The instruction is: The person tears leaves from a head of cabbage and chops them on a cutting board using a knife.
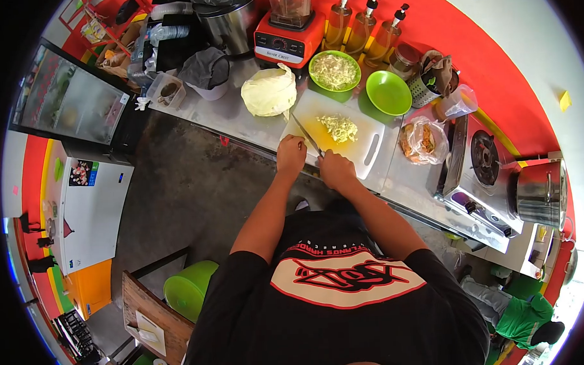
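Observation:
My right hand (pixel 336 169) is wrapped round the handle of a knife (pixel 307 135), whose blade points away from me over the left part of a white cutting board (pixel 365 127). My left hand (pixel 291 154) is at the board's near left corner, left of the blade. Its fingers are curled closed, and whatever they hold, if anything, is hidden. Chopped cabbage (pixel 337 128) lies in a small heap on the board. Beyond my left hand, a large pale cabbage (pixel 269 93) sits on the metal counter. A green bowl (pixel 335 70) behind the board holds shredded cabbage.
A second green bowl (pixel 388 93) stands right of the first. A red blender (pixel 288 39) and several pump bottles (pixel 361 31) line the back. A plastic bag of food (pixel 424 140) lies near the gas stove (pixel 483 169). A person in green (pixel 525 320) is at lower right.

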`<state>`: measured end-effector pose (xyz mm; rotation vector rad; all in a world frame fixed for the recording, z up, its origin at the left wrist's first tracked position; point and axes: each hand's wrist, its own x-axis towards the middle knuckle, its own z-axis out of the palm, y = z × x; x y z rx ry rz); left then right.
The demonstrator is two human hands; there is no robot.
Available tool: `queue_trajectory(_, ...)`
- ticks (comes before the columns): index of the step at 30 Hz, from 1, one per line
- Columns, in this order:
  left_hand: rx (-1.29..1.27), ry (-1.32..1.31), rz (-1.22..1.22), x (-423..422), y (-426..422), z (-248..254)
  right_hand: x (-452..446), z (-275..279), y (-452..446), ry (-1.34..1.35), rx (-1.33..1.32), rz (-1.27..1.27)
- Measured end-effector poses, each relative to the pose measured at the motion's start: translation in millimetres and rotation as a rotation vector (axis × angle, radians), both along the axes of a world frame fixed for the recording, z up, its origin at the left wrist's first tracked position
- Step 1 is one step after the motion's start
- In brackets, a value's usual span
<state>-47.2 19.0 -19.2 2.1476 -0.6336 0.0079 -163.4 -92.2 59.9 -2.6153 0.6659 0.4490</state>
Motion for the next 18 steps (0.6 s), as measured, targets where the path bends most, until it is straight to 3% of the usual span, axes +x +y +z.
queue_trajectory(6, 0.068, 0.134, -0.01, 3, -1, 11, -4, -18, 12, 0.001, -0.011, -0.07)
queue_trajectory(13, 0.099, 0.038, -0.04, 13, -1, 11, 2, 4, 12, 0.033, -0.01, -0.018)
queue_trajectory(18, 0.098, 0.225, -0.036, 14, -2, 13, 3, -18, 19, 0.001, -0.007, -0.077)
